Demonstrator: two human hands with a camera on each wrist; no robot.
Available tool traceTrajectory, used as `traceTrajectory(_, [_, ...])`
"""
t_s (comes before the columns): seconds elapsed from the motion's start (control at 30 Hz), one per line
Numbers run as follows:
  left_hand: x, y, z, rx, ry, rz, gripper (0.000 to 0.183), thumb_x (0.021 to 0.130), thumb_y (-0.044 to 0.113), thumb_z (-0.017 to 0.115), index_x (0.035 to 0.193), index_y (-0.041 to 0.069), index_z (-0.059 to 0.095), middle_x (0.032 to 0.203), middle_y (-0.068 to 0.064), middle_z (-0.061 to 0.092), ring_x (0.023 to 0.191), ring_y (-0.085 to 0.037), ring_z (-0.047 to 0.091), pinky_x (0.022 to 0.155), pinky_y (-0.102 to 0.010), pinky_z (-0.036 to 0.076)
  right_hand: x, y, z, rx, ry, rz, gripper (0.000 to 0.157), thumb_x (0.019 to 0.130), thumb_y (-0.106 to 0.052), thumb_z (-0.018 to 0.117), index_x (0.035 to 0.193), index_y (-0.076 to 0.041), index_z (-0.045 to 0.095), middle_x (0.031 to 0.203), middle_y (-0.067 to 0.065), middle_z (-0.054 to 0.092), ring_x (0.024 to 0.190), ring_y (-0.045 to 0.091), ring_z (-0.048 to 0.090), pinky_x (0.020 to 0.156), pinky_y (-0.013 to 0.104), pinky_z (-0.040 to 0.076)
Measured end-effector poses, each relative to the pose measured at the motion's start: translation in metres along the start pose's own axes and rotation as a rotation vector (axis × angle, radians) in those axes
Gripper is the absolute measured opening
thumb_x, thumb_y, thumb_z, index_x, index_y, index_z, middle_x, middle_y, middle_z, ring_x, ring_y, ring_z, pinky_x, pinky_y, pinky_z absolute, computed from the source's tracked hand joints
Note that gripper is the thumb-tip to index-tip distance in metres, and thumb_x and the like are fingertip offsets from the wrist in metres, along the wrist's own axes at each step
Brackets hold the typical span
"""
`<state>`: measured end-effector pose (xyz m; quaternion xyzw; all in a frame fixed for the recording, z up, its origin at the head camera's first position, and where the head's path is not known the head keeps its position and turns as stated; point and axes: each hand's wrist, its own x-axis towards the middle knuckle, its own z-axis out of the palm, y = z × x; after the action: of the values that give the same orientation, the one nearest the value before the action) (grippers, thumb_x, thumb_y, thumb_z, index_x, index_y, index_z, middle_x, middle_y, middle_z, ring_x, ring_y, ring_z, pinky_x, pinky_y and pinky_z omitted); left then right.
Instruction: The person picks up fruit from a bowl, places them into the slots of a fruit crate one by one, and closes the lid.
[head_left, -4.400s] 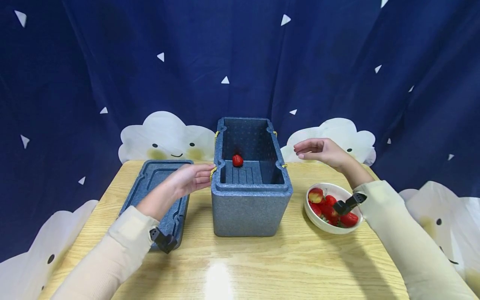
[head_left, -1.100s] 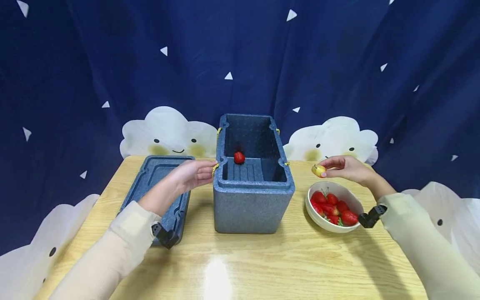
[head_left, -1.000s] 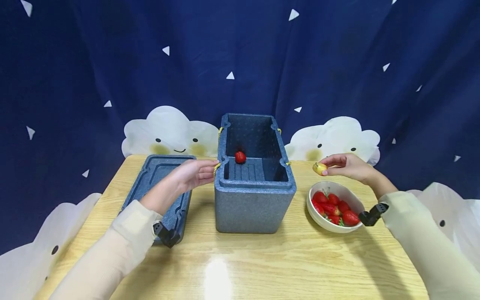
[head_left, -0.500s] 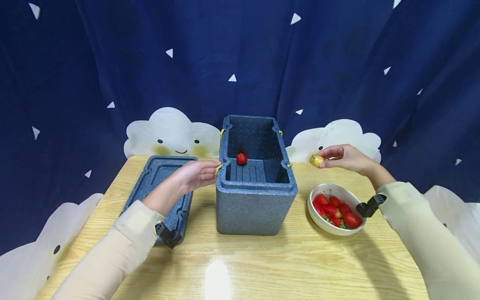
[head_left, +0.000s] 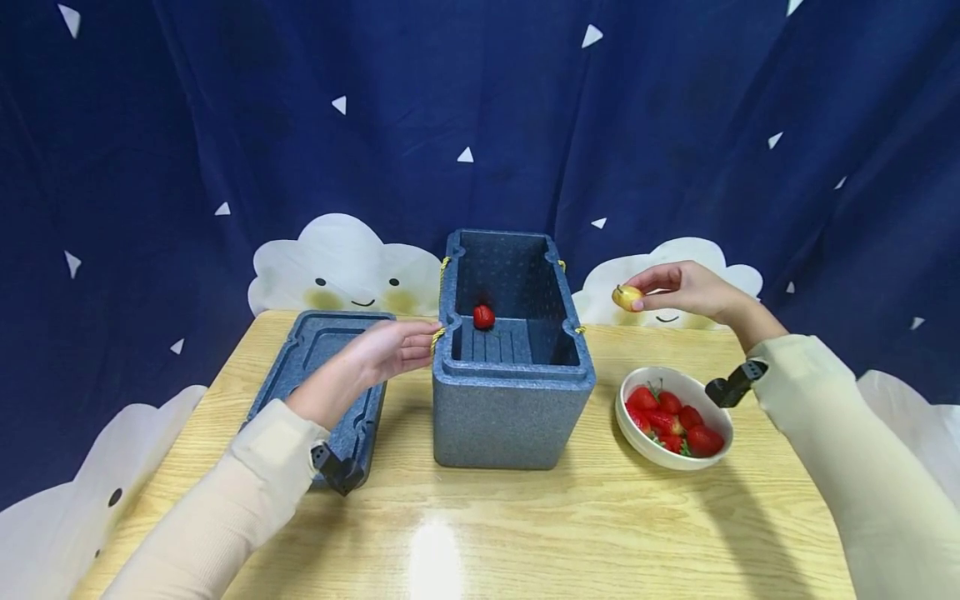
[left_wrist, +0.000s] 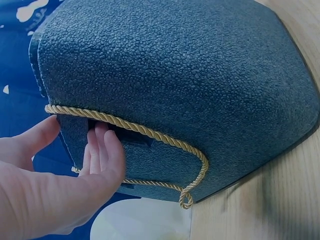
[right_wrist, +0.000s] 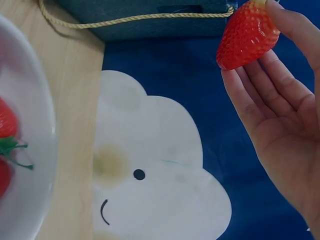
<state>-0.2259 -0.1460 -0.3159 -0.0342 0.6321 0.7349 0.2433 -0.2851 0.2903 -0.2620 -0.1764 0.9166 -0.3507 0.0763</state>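
My right hand (head_left: 693, 292) pinches a strawberry (head_left: 627, 298) between thumb and fingers, in the air between the box and the bowl. In the head view it looks yellow; the right wrist view shows the strawberry (right_wrist: 249, 37) red with a pale top. The dark blue-grey foam box (head_left: 506, 425) stands lidless mid-table, with one red strawberry (head_left: 483, 317) on its floor. My left hand (head_left: 382, 352) touches the box's left side with nearly straight fingers. In the left wrist view, its fingertips reach into a recess beneath the yellow cord (left_wrist: 150, 131).
A white bowl (head_left: 636, 446) with several red strawberries (head_left: 703, 441) stands to the right of the box. The matching lid (head_left: 321, 343) lies on the table (head_left: 510, 533) at left, partly under my left forearm. A blue curtain (head_left: 390, 100) with cloud shapes hangs behind.
The right hand, earlier without anything in it, has taken the yellow-looking strawberry from the bowl. Over the last second it has risen and shifted slightly left. My left hand has stayed at the box.
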Motion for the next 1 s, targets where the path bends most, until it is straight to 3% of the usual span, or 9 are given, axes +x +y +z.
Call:
traceTrajectory(0.2, [-0.001,0.0,0.001,-0.006,-0.004,0.017,0.021,0.097,0.014,0.055,0.116,0.005,0.054,0.084,0.005,0.067,0.079,-0.006,0.066,0.084,-0.022,0.056,0.004,-0.013,-0.005,-0.045,0.001,-0.002,0.037,0.086,-0.021,0.072,0.119,-0.005,0.065,0.1,-0.01,0.073,0.091,0.008,0.064,0.081,0.013,0.053])
traceTrajectory(0.4, [-0.003,0.0,0.002,-0.014,-0.006,0.018,0.013,0.096,0.014,0.054,0.108,0.008,0.055,0.08,0.006,0.067,0.076,-0.006,0.066,0.075,-0.018,0.056,0.01,-0.024,-0.009,-0.072,0.005,0.01,0.038,0.087,-0.023,0.072,0.119,-0.005,0.064,0.1,-0.007,0.072,0.089,0.008,0.064,0.081,0.014,0.054])
traceTrajectory(1.0, [-0.005,0.0,0.002,-0.007,0.007,0.009,0.014,0.097,0.015,0.054,0.109,0.008,0.054,0.082,0.005,0.067,0.077,-0.006,0.067,0.08,-0.02,0.057,0.039,-0.073,-0.014,-0.052,-0.035,-0.024,0.04,0.086,-0.025,0.073,0.12,-0.005,0.064,0.104,0.001,0.073,0.091,0.012,0.067,0.083,0.013,0.054])
